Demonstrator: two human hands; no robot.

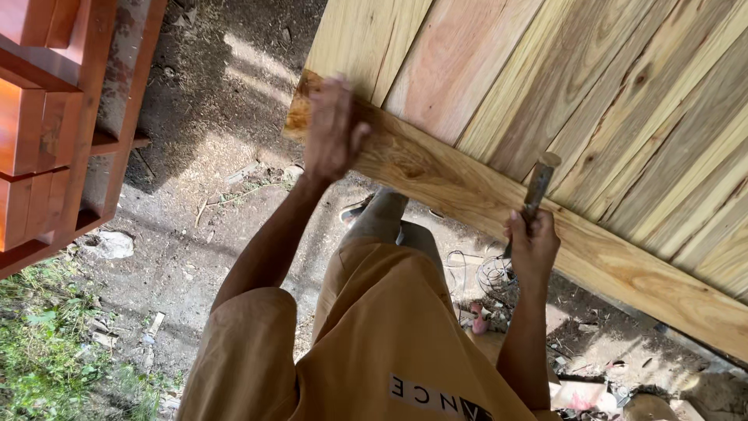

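Observation:
A panel of pale vertical wooden planks [592, 86] leans in front of me, with a wooden cross batten [444, 175] running diagonally across it. My left hand [331, 129] rests on the batten near its left end, a little blurred, fingers spread against the wood. My right hand [532, 245] grips the dark handle of a hammer [538, 187]. The hammer's head is up against the planks just above the batten. My tan shirt and shorts fill the lower middle of the view.
Reddish-brown wooden furniture [54, 117] stands at the left. Below is dirt ground [210, 156] with stones and wood scraps, grass [39, 351] at the bottom left, a coil of wire [491, 274] near my right hand, and my sandalled foot [358, 210].

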